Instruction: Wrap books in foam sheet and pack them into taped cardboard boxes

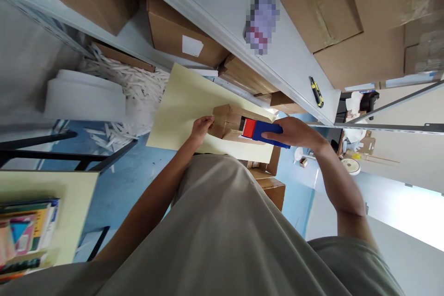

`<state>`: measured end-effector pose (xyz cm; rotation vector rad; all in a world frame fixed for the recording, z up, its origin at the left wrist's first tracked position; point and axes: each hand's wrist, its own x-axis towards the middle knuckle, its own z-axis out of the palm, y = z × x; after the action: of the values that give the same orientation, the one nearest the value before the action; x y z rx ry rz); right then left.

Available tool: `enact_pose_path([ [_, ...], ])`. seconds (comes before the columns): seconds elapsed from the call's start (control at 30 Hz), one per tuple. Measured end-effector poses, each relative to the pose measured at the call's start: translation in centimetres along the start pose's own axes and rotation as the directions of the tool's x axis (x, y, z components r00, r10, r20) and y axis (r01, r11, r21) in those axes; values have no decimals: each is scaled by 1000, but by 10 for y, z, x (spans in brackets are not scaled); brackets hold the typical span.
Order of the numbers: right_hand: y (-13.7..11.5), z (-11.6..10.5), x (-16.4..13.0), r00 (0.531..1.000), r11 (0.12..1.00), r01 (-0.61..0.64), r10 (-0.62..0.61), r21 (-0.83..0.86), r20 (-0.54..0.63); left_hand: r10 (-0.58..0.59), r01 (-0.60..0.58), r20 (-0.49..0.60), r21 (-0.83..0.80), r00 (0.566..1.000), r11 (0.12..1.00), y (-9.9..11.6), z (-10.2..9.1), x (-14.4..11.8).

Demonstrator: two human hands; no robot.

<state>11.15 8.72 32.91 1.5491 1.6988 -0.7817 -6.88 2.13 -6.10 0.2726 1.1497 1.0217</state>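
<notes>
Small carton (227, 122): you are working on it at the centre of the frame, where it is lying on the pale yellow tabletop (180, 106); it looks closed up, brown card, long side running left to right.
Left hand (201, 128): you are bracing the carton's left end with it, fingers curled against the card, pressing rather than gripping round anything.
Right hand (294, 133): you are clenching it around the blue handle of the tape dispenser (263, 130), knuckles up.
Tape dispenser: its red and blue head is sitting on the carton's right end, touching the card.
Progress, as judged: you are sealing the carton; the head is sitting at one end, so the pass along the top appears to be at its start or its finish, and which cannot be told. No tape strip can be made out on the card.
Left to do, as judged: finishing the run along the seam and cutting the tape, if that is not already done.
Utility knife (316, 92): yellow and black, lying on the grey shelf (277, 51) at right of centre, well apart from your hands.
Larger cartons (347, 9): stacked at upper right and upper left.
White strips (138, 83): heaped on the floor at left of centre.
Books (27, 231): stacked at lower left on another yellow surface.
</notes>
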Motion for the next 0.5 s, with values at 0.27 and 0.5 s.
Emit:
enact_pose_path([
  [0.27,-10,8,14,1000,997,-2,0,-79,-26,40,-40,5,55,999,998,-25,22,2],
  [0.5,-21,7,11,1000,996,9,-10,-84,0,179,-142,-96,305,979,942,-25,19,3],
])
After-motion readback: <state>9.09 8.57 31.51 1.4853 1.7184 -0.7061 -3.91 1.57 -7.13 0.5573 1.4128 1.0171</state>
